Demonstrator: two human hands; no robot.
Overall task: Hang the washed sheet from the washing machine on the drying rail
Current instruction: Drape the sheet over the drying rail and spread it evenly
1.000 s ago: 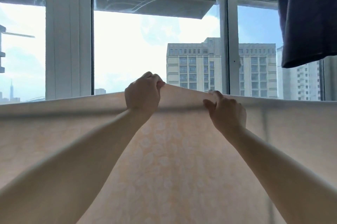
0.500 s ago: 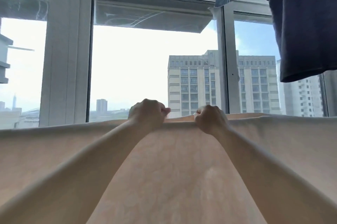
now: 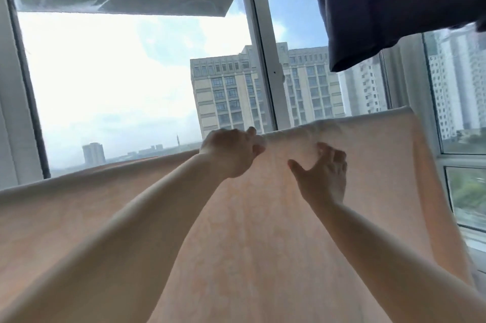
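Observation:
A pale peach sheet (image 3: 263, 230) with a faint pattern is stretched across the lower half of the head view, its top edge running from the left border up to a corner at the right. My left hand (image 3: 231, 154) grips that top edge in a fist near the middle. Just to the right and a little lower, my right hand (image 3: 322, 175) lies against the cloth with thumb spread and fingers loosely bent, holding nothing. The rail under the sheet is hidden by the cloth.
A dark navy garment (image 3: 394, 6) hangs from above at the upper right, close over the sheet's right corner. Behind the sheet stands a large window with white frames (image 3: 265, 64), and tall buildings (image 3: 231, 91) outside.
My right hand has let go of the top edge and opened against the cloth, shifting right and down. The view has turned and tilted, so the sheet's right corner now shows.

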